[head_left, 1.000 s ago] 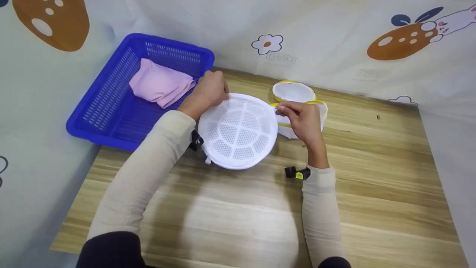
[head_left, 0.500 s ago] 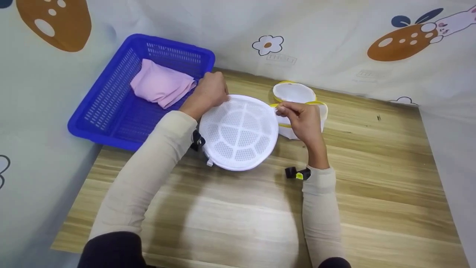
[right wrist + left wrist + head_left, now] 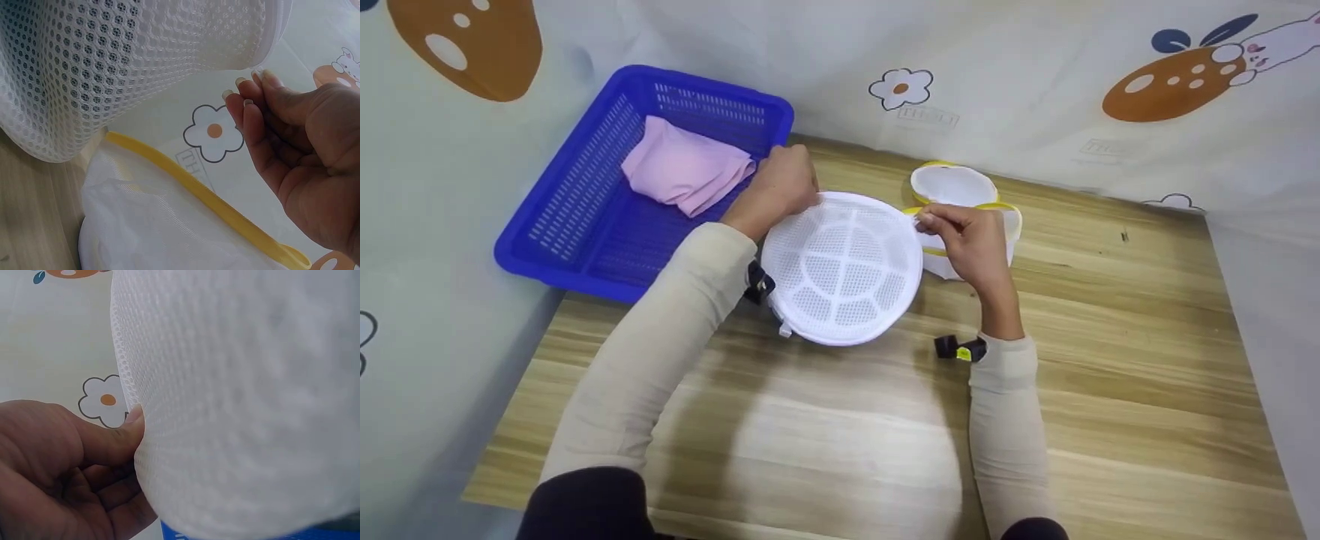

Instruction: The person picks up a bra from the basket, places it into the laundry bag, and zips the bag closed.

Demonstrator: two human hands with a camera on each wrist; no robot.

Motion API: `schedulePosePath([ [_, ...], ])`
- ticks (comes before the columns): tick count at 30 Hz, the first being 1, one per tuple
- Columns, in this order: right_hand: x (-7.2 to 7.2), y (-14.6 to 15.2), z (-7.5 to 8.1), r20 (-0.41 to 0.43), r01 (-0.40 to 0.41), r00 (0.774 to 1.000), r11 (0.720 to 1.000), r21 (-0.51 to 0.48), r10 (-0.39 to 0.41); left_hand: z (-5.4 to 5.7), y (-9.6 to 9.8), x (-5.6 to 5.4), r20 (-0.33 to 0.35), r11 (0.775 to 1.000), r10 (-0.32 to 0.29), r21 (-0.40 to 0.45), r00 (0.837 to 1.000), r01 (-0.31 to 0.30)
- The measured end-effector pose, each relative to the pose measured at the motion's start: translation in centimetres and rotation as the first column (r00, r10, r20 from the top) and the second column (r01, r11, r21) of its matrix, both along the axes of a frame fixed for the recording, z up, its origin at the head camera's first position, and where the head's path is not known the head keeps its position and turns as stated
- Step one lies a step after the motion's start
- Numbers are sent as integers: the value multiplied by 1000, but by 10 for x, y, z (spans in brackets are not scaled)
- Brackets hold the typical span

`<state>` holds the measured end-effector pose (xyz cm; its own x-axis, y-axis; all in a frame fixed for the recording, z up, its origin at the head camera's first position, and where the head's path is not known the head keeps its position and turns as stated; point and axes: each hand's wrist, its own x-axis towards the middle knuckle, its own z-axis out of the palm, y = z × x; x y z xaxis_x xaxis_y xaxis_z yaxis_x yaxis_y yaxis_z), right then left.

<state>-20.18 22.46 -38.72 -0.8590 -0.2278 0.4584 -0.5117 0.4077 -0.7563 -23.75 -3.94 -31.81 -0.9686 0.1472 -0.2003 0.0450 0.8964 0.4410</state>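
Observation:
A round white mesh laundry bag with a ribbed grid on its face is held up over the table. My left hand pinches its upper left rim; in the left wrist view the thumb presses on the mesh edge. At the upper right rim my right hand has thumb and index fingertips together on a small whitish bit at the bag's edge, too small to identify. The right wrist view shows those fingertips right at the bag's corner. A small white tab hangs at the lower left rim.
Left of the bag stands a blue basket with a folded pink cloth inside. Behind my right hand lie white mesh pouches with yellow trim. A printed sheet hangs behind the wooden table.
The bag has sunk very slightly in the head view. Both hands keep their hold in nearly the same place.

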Motion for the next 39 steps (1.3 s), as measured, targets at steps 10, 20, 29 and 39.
schedulePosePath([
  [10, 10, -8, 15, 22, 46, 999, 998, 31, -46, 1, -1, 1, -13, 999, 30, -20, 999, -30],
  [20, 22, -14, 32, 22, 49, 999, 998, 43, -50, 1, 2, 0, -18, 997, 56, -48, 998, -57],
  [29, 22, -14, 32, 12, 40, 999, 998, 49, -41, -1, 1, 0, -24, 995, 88, -54, 996, -90],
  [39, 23, -13, 33, 37, 45, 998, 998, 40, -46, 0, 2, -1, 2, 991, 121, -58, 993, -120],
])
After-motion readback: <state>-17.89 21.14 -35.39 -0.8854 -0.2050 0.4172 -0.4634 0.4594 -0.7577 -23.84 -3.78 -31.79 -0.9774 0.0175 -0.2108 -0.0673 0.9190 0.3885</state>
